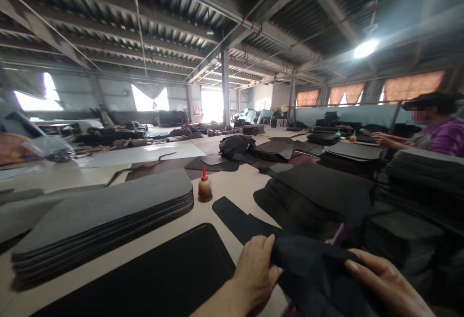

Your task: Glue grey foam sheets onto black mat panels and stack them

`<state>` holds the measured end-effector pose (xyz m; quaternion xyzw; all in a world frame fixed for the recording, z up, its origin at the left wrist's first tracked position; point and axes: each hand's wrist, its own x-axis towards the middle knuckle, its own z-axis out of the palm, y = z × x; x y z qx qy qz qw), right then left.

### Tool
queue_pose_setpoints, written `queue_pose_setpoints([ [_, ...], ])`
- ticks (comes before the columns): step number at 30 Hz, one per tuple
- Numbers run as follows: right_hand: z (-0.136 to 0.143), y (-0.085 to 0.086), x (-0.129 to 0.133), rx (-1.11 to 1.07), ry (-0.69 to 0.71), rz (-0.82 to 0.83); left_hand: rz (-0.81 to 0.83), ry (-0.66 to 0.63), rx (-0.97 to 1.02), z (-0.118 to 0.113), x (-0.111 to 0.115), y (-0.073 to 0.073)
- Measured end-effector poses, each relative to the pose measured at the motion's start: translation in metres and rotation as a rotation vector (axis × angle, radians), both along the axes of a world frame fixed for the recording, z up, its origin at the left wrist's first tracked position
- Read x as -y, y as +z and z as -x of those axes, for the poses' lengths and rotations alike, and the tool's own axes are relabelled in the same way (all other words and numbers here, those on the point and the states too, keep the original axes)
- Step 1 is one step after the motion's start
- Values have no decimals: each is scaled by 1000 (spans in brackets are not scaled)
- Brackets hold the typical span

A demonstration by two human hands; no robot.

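Observation:
A limp black fabric piece [315, 268] is raised above the table's near edge between my two hands. My left hand [255, 268] is closed on its left side, fingers curled over the edge. My right hand [384, 273] grips the right side from above, with part of its fingers hidden by the cloth. Just beyond the left hand, a dark flat strip [232, 215] lies on the table, its near end covered by the held piece. To the left of that hand rests a large black panel [152, 268] with a rounded corner.
A red-tipped glue bottle [205, 189] stands mid-table. Stacked grey panels [108, 210] lie on the left. Dark sheets [322, 186] are piled beyond my hands, with taller stacks [427, 177] on the right. A co-worker in a purple top [447, 133] is at the far right.

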<state>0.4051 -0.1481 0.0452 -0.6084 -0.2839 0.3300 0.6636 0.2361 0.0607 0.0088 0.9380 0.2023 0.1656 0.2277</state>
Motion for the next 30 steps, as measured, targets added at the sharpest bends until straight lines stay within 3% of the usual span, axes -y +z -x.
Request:
queue_pose_setpoints([
  [4, 19, 24, -18, -53, 129, -59, -29, 89, 6, -2, -6, 3],
  [7, 24, 33, -26, -138, 178, -86, -38, 198, 43, -3, -21, 11],
  [11, 19, 35, -34, -95, 199, -61, -65, 321, 202, -1, -58, 39],
  [14, 14, 35, -42, -69, 170, -63, -62, 330, 353, -1, -82, 63],
  [17, 15, 37, -48, -106, 119, -84, -39, 322, 475, -4, -90, 75],
  [25, 6, 22, -48, -67, 18, 7, 139, 378, 628, -11, -90, 59],
  [30, -4, 14, -49, 3, -76, 34, 94, 358, 696, -10, -89, 60],
])
